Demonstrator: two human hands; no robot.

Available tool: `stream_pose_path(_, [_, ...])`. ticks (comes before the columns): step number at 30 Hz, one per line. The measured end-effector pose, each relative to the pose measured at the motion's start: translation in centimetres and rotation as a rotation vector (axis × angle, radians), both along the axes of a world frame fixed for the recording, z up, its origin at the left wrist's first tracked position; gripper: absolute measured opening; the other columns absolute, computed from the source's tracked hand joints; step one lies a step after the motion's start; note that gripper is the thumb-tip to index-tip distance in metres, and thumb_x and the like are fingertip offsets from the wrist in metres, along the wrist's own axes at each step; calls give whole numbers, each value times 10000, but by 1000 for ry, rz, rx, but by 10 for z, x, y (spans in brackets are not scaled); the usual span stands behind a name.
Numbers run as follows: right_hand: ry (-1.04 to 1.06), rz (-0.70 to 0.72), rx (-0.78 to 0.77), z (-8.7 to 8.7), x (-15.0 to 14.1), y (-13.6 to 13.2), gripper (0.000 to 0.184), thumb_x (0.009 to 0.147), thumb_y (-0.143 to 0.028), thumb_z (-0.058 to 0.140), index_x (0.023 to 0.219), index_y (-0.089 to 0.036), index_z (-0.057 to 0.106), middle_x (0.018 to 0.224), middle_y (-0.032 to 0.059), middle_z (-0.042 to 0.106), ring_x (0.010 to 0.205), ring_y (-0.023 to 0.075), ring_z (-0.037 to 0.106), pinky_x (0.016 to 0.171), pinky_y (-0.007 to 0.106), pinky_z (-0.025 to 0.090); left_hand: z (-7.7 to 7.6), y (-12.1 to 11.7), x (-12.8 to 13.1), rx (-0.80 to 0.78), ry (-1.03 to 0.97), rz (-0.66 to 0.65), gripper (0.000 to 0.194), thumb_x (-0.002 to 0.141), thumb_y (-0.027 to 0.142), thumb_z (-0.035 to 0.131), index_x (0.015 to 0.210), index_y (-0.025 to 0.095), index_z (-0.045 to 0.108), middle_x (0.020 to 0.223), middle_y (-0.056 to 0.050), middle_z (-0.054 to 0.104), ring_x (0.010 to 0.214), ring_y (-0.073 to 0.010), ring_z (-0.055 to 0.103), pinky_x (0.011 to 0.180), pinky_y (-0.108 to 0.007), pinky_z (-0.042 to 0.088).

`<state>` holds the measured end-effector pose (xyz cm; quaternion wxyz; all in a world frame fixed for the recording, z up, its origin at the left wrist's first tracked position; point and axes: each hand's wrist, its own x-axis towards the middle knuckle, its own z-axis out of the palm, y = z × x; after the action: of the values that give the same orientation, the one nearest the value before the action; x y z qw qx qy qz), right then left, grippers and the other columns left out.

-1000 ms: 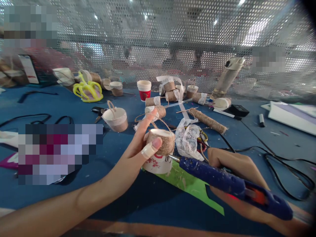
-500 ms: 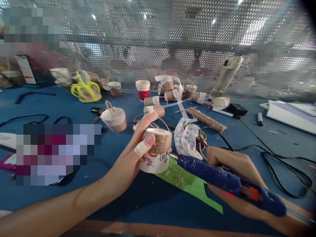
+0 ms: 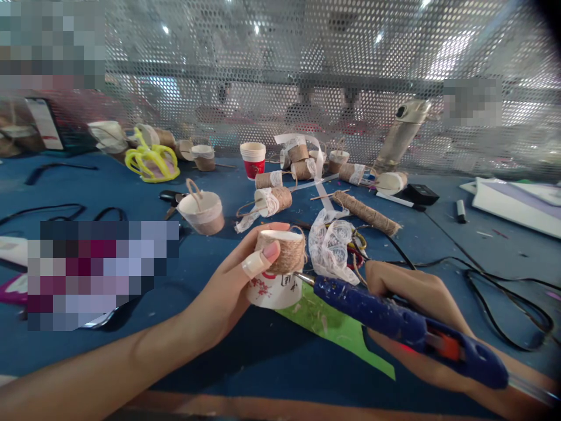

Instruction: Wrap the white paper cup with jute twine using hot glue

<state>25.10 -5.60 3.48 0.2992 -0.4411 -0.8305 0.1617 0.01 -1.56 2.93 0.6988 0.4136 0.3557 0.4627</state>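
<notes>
My left hand (image 3: 239, 278) is closed around a paper cup (image 3: 274, 292) whose upper part is wound with brown twine (image 3: 289, 252). A bandage wraps the thumb, which presses on the twine; the fingertips behind the cup are partly hidden. In my right hand (image 3: 407, 286) is a blue glue gun (image 3: 385, 310), its metal tip at the lower edge of the twine on the cup's right side. Under the cup and gun lies a green sheet (image 3: 337, 324). White lace (image 3: 331, 248) sits just beyond the gun's tip, with scissors handles (image 3: 357, 254) partly covered by it.
A twine roll (image 3: 368, 213) lies behind the lace. Several twine-wrapped cups, a red paper cup stack (image 3: 253, 161) and a yellow basket-like piece (image 3: 152, 161) stand farther back. Black cables (image 3: 504, 280) loop at the right. A metal bottle (image 3: 403, 134) leans near the perforated screen (image 3: 280, 76).
The left index finger has come down from above the cup to behind its rim. The loose loop of twine above the cup has dropped to its right side. The glue gun has barely moved.
</notes>
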Motion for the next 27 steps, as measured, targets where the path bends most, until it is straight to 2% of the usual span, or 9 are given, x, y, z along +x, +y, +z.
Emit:
stream_pose_path(4, [14,-11,16,1,0,0,242,790,-131,563,733,-248,358,639,-64,422,529,103,369,508,246,298,1,2,1,-16,-31,-15,369,872,473,675,1163,246,695,1008,-37,782,905,-221,702,769,-293,516])
stream_pose_path(9, [32,-18,32,0,0,1,248,810,-106,547,717,-244,363,629,-63,427,523,100,374,516,243,310,3,2,3,-21,-32,0,406,858,501,672,1153,224,712,995,-57,795,911,-227,705,783,-292,509])
stream_pose_path(17, [37,19,20,-3,1,-1,263,797,-173,588,735,-247,344,631,-65,402,523,104,340,505,250,287,3,-1,1,-38,-43,-18,378,853,462,700,1187,285,719,1115,-16,778,1041,-260,687,845,-312,497])
stream_pose_path(22, [41,8,3,-3,0,-3,278,762,-140,581,728,-248,327,631,-62,402,529,106,336,502,252,278,3,-1,2,-20,-46,12,361,884,448,670,1203,281,704,1107,-17,784,1011,-235,690,854,-311,498])
stream_pose_path(27, [26,-7,6,-3,-1,-1,277,751,-131,586,723,-248,336,624,-64,415,516,104,352,500,254,291,0,3,0,-42,-59,51,397,871,465,665,1193,239,714,1130,-62,775,970,-255,698,812,-336,520])
